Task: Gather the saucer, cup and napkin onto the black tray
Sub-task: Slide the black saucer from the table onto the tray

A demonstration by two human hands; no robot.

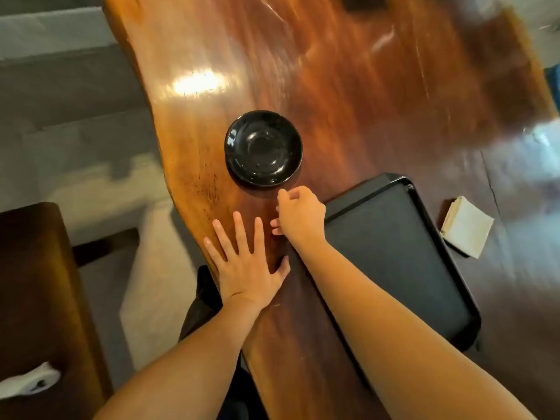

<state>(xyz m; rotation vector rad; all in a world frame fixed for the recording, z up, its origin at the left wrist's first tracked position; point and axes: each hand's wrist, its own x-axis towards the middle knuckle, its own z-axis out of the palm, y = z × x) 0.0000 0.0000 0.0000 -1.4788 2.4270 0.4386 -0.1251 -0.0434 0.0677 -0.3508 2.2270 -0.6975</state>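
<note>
The saucer (pixel 263 147) sits on the desk (pixel 348 86) just beyond the right hand (pixel 300 216), whose grip is loosely curled and empty. The left hand (pixel 245 262) lies flat, farther back. The black tray (pixel 394 253) waits right; the napkin (pixel 466 227) lies beyond it.

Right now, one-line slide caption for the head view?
Right hand reaches toward black saucer; left hand flat on table; tray empty, napkin beside it.

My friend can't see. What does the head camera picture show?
A right hand reaches toward an empty black saucer on a wooden table, while the left hand lies flat. The black tray is empty; a folded napkin lies beside it.
</note>
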